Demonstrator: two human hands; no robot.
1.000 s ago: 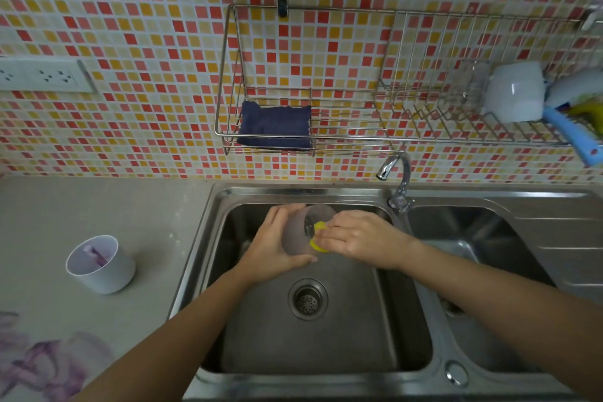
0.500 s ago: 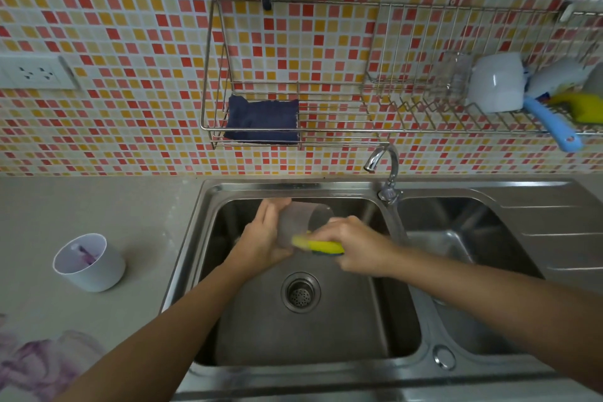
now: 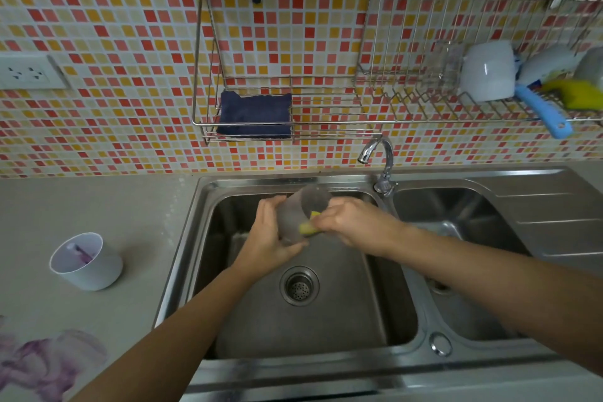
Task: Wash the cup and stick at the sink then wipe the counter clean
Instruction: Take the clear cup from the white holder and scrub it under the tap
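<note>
A see-through cup (image 3: pixel 290 222) is held on its side over the left bowl of the sink (image 3: pixel 293 180). It is gripped by the left hand (image 3: pixel 266 243), with the fingers and thumb curled round it. The cup looks foggy and a bit blurred, so its edges are hard to make out.

A yellow sponge (image 3: pixel 309 227) is pinched in the right hand (image 3: pixel 354 225) and is pressed against the open end of the cup. Most of the sponge is covered by the fingers, and only a small yellow bit is seen. It cannot be told how far it reaches inside.

A white cup (image 3: pixel 96 272) is stood upright on the counter (image 3: pixel 114 202), left of the sink and well apart from the hands. A purple stick (image 3: pixel 80 253) is seen inside it, but its shape is not clear. A purple smear (image 3: pixel 39 364) is seen at the near left corner and is cut off by the edge.

A dark blue cloth (image 3: pixel 254 114) is laid in the wire rack (image 3: pixel 326 122) on the wall. A white mug (image 3: pixel 487 73) and a blue handle (image 3: pixel 545 114) are kept farther right. The things beside them are cut off and cannot be named.
</note>
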